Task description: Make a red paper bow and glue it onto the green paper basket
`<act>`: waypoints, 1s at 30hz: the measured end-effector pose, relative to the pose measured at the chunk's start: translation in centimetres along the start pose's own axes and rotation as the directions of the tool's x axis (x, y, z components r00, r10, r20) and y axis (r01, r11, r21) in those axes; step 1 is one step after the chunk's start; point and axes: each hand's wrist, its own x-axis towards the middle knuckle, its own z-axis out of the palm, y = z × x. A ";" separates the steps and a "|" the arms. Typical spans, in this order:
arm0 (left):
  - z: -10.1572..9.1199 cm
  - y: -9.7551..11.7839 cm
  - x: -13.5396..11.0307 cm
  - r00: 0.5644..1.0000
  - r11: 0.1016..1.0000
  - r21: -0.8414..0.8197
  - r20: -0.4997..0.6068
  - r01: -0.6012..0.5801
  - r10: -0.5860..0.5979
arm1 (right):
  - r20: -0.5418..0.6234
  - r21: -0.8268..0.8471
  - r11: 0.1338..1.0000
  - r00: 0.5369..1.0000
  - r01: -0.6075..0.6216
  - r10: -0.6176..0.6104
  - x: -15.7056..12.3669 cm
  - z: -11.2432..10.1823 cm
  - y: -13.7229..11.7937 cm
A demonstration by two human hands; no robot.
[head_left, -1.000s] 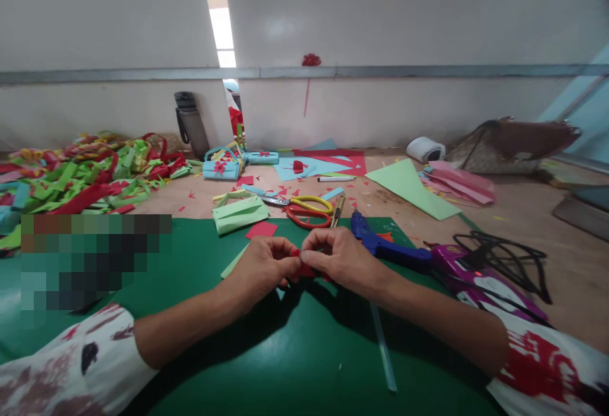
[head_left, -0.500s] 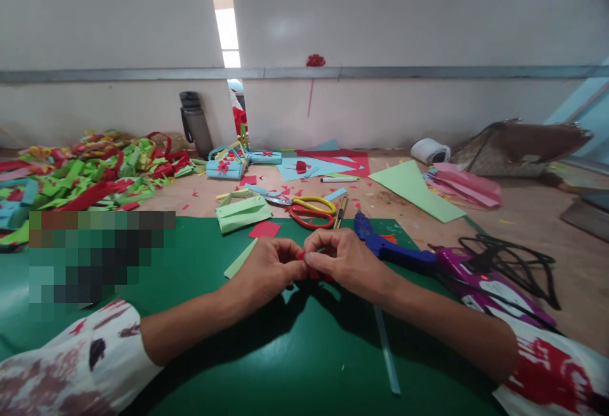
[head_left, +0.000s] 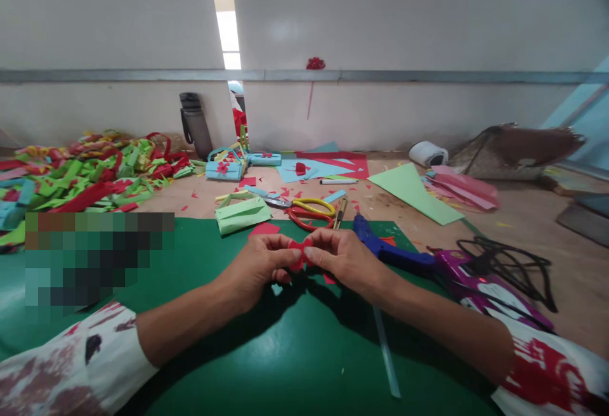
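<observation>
Between my two hands is a small red paper piece (head_left: 297, 257) with rounded lobes, like a paper flower. My left hand (head_left: 261, 267) pinches its left side between thumb and fingers. On its right side, the thumb and fingers of my right hand (head_left: 345, 256) pinch it too. Both hands are held over the green mat (head_left: 266, 352). Some more red paper (head_left: 329, 278) shows beneath my right hand; whether it is a separate piece I cannot tell. A red paper square (head_left: 264, 230) lies just beyond my left hand.
Beyond my hands lie scissors (head_left: 311, 208), a box cutter (head_left: 340, 212) and a folded green paper bag (head_left: 243, 214). To the right are a blue glue gun (head_left: 392, 250) and a purple device (head_left: 490, 289) with black cable. A glue stick (head_left: 387, 352) lies nearer. Paper strips (head_left: 109, 169) pile up left.
The red paper, mostly hidden by my fingers before, now shows spread between them. My left fingers have shifted their hold. A green paper strip beside my left hand is no longer visible.
</observation>
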 end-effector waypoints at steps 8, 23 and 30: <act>-0.1 0.1 0.0 0.999 0.999 -0.045 0.040 0.022 -0.020 | -0.035 -0.039 0.996 0.996 -0.083 0.082 -0.2 0.1 -0.6; -0.3 -0.4 0.1 0.996 1.000 -0.011 0.085 0.002 -0.001 | -0.061 -0.027 0.994 0.993 -0.101 0.099 -0.3 0.1 -1.1; -0.2 -0.4 0.1 0.998 1.000 0.006 0.066 0.003 -0.003 | -0.041 -0.045 0.993 0.993 -0.112 0.110 -0.3 0.2 -0.8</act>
